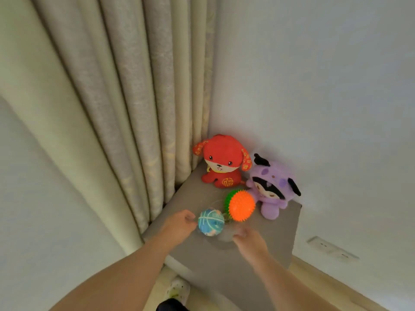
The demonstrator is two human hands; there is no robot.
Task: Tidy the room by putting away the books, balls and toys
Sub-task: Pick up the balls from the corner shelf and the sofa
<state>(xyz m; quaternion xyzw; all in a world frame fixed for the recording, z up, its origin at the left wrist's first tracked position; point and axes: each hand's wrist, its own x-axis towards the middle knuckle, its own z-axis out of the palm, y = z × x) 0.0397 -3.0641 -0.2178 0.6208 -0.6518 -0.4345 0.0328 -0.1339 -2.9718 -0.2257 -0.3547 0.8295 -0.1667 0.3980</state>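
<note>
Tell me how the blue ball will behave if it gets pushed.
Round, on a flat grey top, the blue ball will likely roll at a light push. The spiky ball close beside it might block it that way. Its printed skin looks soft, so probably light and not fragile.

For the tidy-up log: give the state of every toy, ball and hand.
red plush dog, upright in corner
purple plush, upright beside it
orange spiky ball, resting on grey stand
green spiky ball, half hidden behind orange one
blue ball, beside the left hand
left hand, fingers curled, grip unclear
right hand, blurred, unclear
</note>
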